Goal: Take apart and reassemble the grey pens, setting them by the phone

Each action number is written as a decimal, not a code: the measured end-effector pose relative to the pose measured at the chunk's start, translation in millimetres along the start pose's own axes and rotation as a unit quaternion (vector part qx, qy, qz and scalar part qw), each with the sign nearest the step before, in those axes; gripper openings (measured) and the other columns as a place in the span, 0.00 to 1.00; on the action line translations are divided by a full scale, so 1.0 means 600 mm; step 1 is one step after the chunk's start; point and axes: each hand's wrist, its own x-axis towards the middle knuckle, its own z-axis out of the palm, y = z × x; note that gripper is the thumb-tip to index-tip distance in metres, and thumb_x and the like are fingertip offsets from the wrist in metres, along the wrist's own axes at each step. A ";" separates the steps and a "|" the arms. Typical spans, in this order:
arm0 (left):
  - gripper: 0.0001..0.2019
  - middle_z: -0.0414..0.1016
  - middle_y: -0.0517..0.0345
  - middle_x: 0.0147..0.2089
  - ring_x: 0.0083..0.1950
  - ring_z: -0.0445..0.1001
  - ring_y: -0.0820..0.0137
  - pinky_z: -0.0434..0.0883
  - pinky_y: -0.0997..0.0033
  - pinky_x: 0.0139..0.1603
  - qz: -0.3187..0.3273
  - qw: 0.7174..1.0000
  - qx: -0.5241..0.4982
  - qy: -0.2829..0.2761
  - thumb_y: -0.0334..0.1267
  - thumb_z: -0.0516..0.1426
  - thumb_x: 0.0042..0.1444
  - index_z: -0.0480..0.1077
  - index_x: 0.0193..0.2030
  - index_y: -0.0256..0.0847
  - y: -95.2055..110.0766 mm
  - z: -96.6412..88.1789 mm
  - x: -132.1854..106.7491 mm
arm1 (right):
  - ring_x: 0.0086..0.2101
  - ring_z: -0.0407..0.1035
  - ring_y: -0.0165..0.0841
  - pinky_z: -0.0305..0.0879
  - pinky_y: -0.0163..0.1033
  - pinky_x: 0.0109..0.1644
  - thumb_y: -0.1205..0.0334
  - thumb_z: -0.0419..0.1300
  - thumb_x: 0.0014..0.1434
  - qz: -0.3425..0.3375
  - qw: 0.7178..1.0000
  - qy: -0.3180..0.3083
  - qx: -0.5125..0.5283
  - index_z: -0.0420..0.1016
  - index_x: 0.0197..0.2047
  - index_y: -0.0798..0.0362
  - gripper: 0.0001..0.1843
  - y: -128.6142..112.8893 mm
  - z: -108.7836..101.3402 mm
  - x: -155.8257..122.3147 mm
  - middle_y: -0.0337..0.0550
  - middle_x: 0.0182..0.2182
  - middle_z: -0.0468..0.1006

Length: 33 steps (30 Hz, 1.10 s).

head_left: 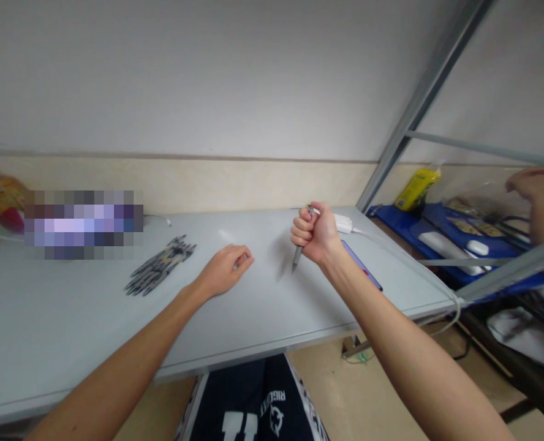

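Observation:
My right hand [315,234] is closed in a fist round a grey pen [296,260], held upright with its tip pointing down just above the pale grey table [70,324]. My left hand [226,269] rests on the table to the left of it, fingers curled in, pinching a small grey piece I cannot name. A pile of several dark pens [159,274] lies on the table further left.
A white adapter with a cable [345,224] and a dark flat device [361,264] lie behind my right wrist. A metal frame [419,104] rises at the right. Beyond it, a blue surface [410,229] holds a yellow packet [416,188]; another person's hand [541,202] reaches in.

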 end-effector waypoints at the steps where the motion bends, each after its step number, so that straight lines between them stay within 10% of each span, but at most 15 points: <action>1: 0.11 0.65 0.60 0.27 0.31 0.64 0.70 0.61 0.69 0.36 0.000 1.000 0.000 0.000 0.41 0.48 0.58 0.68 0.33 0.40 0.000 0.000 0.000 | 0.14 0.30 0.23 0.30 0.31 0.15 0.51 0.42 0.56 0.000 1.000 -0.005 -0.003 0.47 0.17 0.50 0.20 -0.002 0.002 -0.001 0.28 0.11 0.39; 33: 0.12 0.66 0.60 0.25 0.30 0.65 0.70 0.60 0.71 0.33 -0.002 1.000 0.017 0.002 0.40 0.46 0.59 0.67 0.31 0.40 -0.007 0.000 0.000 | 0.13 0.31 0.22 0.30 0.29 0.15 0.49 0.45 0.55 0.016 0.999 0.005 -0.045 0.48 0.18 0.51 0.20 0.002 0.023 -0.017 0.27 0.10 0.41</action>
